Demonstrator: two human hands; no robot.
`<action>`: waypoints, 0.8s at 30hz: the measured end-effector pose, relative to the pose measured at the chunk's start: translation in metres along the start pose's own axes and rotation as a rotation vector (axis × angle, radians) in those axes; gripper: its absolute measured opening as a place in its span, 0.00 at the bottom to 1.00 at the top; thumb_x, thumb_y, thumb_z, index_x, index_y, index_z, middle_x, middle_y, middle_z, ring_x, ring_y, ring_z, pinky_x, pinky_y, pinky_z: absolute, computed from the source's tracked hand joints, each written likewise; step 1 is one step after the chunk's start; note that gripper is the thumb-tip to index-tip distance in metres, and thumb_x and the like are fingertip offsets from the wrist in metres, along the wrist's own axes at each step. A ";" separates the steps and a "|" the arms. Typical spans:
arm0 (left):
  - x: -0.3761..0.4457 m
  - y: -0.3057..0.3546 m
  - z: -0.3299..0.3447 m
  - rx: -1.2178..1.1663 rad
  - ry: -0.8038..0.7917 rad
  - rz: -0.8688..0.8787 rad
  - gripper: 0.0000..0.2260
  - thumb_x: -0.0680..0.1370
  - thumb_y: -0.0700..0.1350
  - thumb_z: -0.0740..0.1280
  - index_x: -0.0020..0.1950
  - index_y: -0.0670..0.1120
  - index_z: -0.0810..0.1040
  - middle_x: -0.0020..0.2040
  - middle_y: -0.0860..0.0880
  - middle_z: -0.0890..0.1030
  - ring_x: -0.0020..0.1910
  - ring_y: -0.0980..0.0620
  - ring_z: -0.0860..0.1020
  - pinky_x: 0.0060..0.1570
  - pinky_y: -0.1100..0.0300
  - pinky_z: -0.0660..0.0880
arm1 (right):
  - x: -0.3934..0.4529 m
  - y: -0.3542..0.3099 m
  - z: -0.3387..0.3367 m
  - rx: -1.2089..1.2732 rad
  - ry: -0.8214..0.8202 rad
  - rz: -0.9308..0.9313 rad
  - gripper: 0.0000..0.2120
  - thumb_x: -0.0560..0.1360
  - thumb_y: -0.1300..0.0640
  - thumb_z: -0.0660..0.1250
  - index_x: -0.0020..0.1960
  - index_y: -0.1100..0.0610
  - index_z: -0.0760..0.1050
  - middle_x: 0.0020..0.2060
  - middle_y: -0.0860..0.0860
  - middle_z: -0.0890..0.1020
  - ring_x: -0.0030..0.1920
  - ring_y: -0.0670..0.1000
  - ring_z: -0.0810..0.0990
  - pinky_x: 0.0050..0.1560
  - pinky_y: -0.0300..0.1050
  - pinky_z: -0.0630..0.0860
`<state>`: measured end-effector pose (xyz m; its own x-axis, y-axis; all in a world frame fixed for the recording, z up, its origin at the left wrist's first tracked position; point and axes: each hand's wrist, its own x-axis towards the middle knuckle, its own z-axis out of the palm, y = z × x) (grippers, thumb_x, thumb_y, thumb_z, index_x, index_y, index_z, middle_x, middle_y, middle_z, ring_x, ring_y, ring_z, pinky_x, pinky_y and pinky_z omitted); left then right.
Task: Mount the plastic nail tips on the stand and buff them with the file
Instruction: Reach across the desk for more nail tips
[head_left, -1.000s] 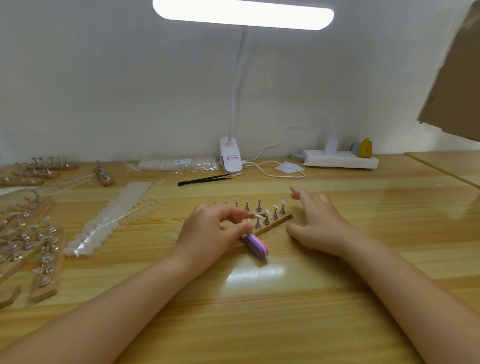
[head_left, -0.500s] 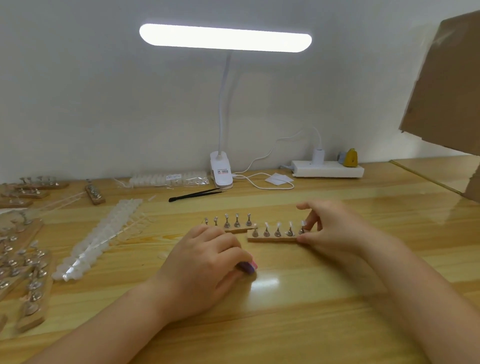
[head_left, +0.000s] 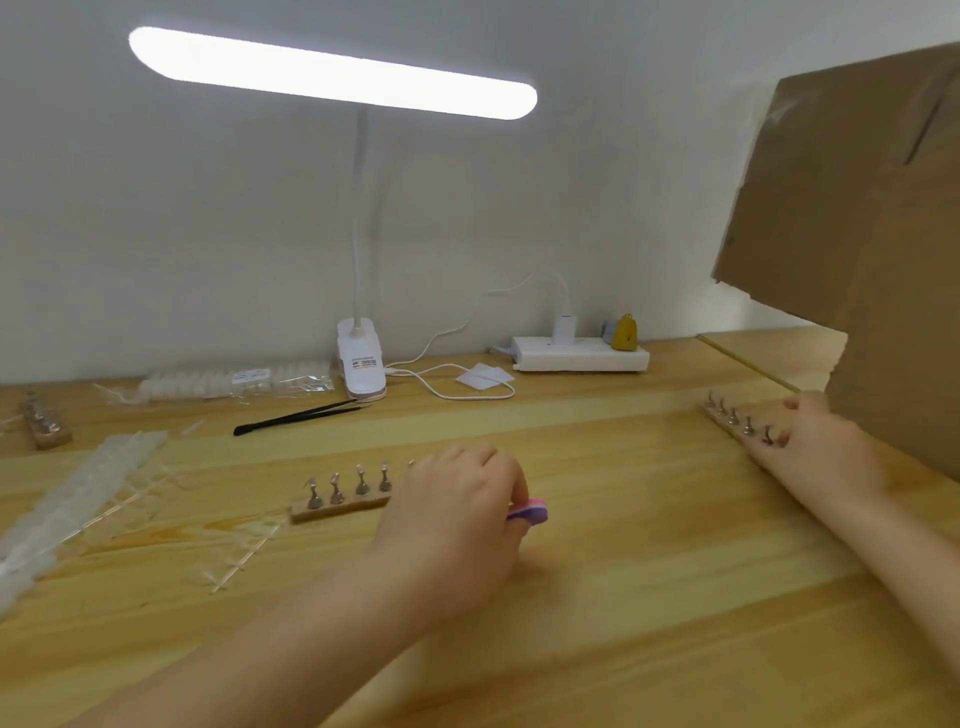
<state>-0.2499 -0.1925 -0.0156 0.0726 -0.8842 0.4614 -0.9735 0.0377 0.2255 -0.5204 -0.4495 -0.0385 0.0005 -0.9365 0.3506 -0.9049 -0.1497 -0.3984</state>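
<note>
Scanning from the left edge of the frame: strips of clear plastic nail tips (head_left: 78, 499) are laid on the wooden desk (head_left: 623, 597), with empty sprue frames (head_left: 236, 558) just beside them. A spare stand (head_left: 44, 426) is seen at the far left, a bagged pack of tips (head_left: 234, 379) at the back.

Centre left: a wooden stand (head_left: 337, 506) with upright metal pegs is set flat on the desk. Whether tips are seated on its pegs cannot be told. Its right end is hidden behind the left hand (head_left: 457, 514), whose fingers are curled round a pink-and-purple file (head_left: 530, 510); only the file's end is shown.

Back centre: black tweezers (head_left: 301, 414), a clip lamp (head_left: 361, 364) and a power strip (head_left: 579, 353) are noted.

Right of frame: a second stand (head_left: 735, 421) is placed near a cardboard box (head_left: 857, 234), well apart from the first. Its near end is pinched by the right hand (head_left: 815, 447), thumb in front and fingers behind.

Judgement: one stand is being set aside at the right, the file kept ready; the step between stands is in hand. Next, the right stand is likely to be released and the right hand brought to the centre stand, which must be steadied while the file is drawn across each tip. Light pressure would be called for, since the pegs look slender.
</note>
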 end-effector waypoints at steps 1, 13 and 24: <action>0.008 0.005 0.009 -0.049 -0.005 -0.027 0.10 0.80 0.60 0.57 0.52 0.56 0.70 0.53 0.59 0.72 0.54 0.56 0.68 0.50 0.61 0.64 | 0.009 0.005 0.000 0.008 0.029 0.056 0.25 0.72 0.50 0.72 0.60 0.60 0.66 0.47 0.61 0.80 0.50 0.64 0.79 0.42 0.53 0.77; 0.027 0.014 0.058 -0.122 0.109 0.056 0.07 0.71 0.52 0.62 0.40 0.52 0.76 0.36 0.58 0.77 0.34 0.55 0.77 0.37 0.62 0.70 | 0.097 0.053 0.030 -0.054 0.199 0.203 0.23 0.71 0.54 0.75 0.50 0.63 0.62 0.44 0.68 0.78 0.46 0.68 0.79 0.35 0.50 0.69; 0.030 0.012 0.061 -0.088 0.150 0.068 0.10 0.70 0.53 0.58 0.39 0.52 0.77 0.36 0.58 0.76 0.32 0.56 0.77 0.40 0.59 0.66 | 0.119 0.056 0.040 0.218 0.093 0.188 0.29 0.64 0.45 0.79 0.50 0.60 0.66 0.44 0.58 0.80 0.46 0.59 0.79 0.39 0.50 0.75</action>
<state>-0.2728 -0.2472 -0.0515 0.0448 -0.7990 0.5996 -0.9549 0.1421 0.2607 -0.5541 -0.5819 -0.0526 -0.2066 -0.9227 0.3255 -0.7729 -0.0501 -0.6325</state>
